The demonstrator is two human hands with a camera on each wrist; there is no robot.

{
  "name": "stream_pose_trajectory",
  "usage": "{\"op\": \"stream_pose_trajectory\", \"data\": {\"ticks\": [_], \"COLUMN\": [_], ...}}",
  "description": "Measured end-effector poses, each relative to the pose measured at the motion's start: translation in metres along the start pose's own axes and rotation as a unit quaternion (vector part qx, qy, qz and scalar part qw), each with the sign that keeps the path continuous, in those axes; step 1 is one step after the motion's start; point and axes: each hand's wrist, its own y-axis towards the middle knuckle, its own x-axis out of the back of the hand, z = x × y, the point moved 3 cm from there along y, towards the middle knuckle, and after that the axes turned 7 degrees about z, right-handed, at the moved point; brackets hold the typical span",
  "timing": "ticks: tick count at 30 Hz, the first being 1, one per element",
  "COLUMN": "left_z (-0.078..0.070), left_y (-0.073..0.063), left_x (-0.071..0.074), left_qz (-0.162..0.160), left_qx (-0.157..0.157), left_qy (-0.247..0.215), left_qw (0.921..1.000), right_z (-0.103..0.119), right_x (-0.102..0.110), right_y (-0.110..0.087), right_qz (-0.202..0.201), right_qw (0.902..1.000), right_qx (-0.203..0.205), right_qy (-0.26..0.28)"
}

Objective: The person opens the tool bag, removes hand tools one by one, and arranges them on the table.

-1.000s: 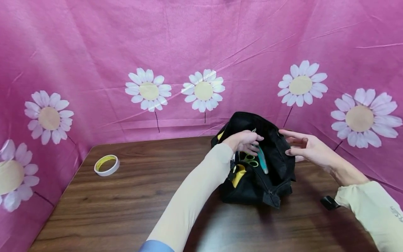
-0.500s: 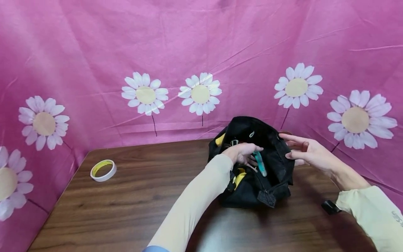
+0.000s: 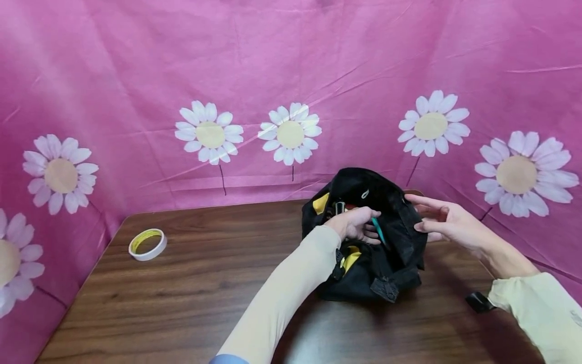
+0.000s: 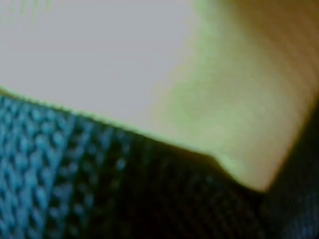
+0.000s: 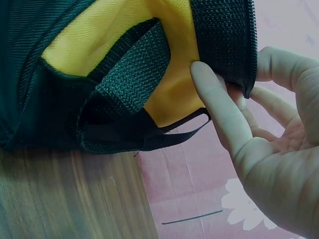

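The black bag (image 3: 354, 289) is seen gaping on the desk (image 3: 204, 293), at 4 o'clock from the centre of the head view. Its rim is pinched at the 3 o'clock side between the thumb and fingers of the right hand (image 3: 447, 222). The left hand (image 3: 356, 225) is placed inside the bag's mouth, fingers partly bent; whether anything is gripped by it cannot be told, the left wrist view being too blurred. A teal tool (image 3: 379, 232) is partly covered by that hand, and a small white loop (image 3: 365, 194) is seen inside the bag at 12 o'clock. A white roll of tape (image 3: 147, 256) is laid flat at 8 o'clock, well apart. The desk is backed by a pink cloth (image 3: 291, 55) patterned with white flowers (image 3: 291, 133)
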Motion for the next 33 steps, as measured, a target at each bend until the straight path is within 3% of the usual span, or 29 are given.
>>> {"op": "stream_pose_trajectory", "data": {"ticks": [4,10,14,18,21,23,26,33], "left_z": [0.007,0.017,0.021,0.021,0.020,0.019,0.020,0.020], "left_y": [0.005,0.008,0.006,-0.002,-0.007,-0.009,-0.008,-0.002], "left_x": [-0.003,-0.005,-0.007,-0.010,-0.011,-0.011,-0.010,-0.009], "left_qz": [-0.004,-0.045,-0.098,-0.169,-0.217,-0.236,-0.231,-0.144], "left_qx": [-0.003,-0.020,-0.043,-0.064,-0.059,-0.058,-0.064,-0.084], "left_qy": [0.044,0.117,0.144,0.166,0.191,0.195,0.188,0.151], "left_qw": [0.9990,0.9919,0.9838,0.9694,0.9555,0.9504,0.9525,0.9743], "right_z": [-0.001,-0.002,-0.002,-0.002,-0.002,-0.002,-0.001,0.002], "right_x": [0.000,0.000,-0.001,-0.002,-0.004,-0.004,-0.004,0.000], "right_y": [-0.003,-0.004,-0.005,-0.005,-0.004,-0.003,-0.003,-0.006], "right_qz": [0.002,-0.005,-0.007,-0.008,-0.006,-0.003,-0.002,-0.015], "right_qw": [1.0000,0.9997,0.9996,0.9997,0.9999,1.0000,1.0000,0.9992], "right_qx": [0.004,0.007,0.007,0.001,-0.002,-0.003,-0.005,-0.021], "right_qy": [-0.003,-0.022,-0.025,-0.025,-0.015,-0.006,-0.004,-0.030]}}
